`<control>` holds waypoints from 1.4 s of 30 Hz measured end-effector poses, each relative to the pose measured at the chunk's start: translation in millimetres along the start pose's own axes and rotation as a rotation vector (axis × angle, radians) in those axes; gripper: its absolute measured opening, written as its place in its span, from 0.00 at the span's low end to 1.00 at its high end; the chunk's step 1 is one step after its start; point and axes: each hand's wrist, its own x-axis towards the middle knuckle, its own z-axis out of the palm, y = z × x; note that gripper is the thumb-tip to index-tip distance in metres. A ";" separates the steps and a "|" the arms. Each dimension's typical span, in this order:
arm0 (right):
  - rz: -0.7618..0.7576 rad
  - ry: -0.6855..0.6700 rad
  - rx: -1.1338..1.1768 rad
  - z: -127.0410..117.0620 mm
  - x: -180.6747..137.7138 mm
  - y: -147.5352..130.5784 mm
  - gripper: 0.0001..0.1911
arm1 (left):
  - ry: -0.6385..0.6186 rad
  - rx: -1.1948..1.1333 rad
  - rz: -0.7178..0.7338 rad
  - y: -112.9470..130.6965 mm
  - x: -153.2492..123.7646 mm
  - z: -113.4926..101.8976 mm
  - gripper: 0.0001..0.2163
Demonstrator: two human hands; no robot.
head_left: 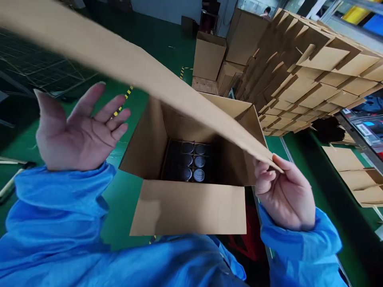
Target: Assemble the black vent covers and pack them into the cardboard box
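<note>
My right hand (285, 191) pinches the near right corner of a flat cardboard sheet (167, 85). The sheet is tilted and runs from upper left down to the right, above an open cardboard box (188, 209). To the left, my left hand (80, 127) is palm up with its fingers spread, apart from the sheet and the box. Down inside the box are several round dark-topped cans (199, 174), set between thin dividers. Shadow and the sheet hide part of the box's inside. The box's flaps stand folded outward.
Stacked cardboard dividers (317, 79) rise high at the right. Behind the box stand a taller carton (209, 56) and other boxes. Another divider (356, 171) lies at the far right, beside a dark green conveyor belt (323, 187). A wire rack (42, 63) is at the left. A person is far back.
</note>
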 end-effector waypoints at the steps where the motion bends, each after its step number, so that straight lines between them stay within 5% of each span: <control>1: 0.031 0.006 0.022 8.2 6.1 -6.4 0.12 | -0.033 -0.004 0.001 -3.0 5.6 -5.1 0.32; 11: 0.192 0.177 0.183 13.4 84.2 -12.1 0.18 | 0.075 0.032 -0.195 -71.2 -2.2 -28.3 0.26; 14: 0.174 0.162 0.122 3.1 89.8 -23.6 0.18 | 0.047 0.059 -0.218 -81.1 -2.6 -27.9 0.24; 19: 0.162 0.331 0.139 -18.6 94.9 -35.7 0.24 | 0.012 0.061 -0.202 -100.3 6.6 -29.2 0.21; 26: 0.257 0.226 0.108 -20.0 129.0 4.1 0.10 | 0.046 0.140 -0.208 -126.6 15.1 -20.4 0.18; 35: 0.363 0.279 0.067 -51.5 212.4 66.8 0.09 | 0.044 0.237 -0.225 -146.3 14.4 -21.1 0.12; 42: 0.361 0.300 0.005 -67.8 241.2 108.3 0.08 | 0.062 0.325 -0.242 -161.5 13.3 -37.6 0.15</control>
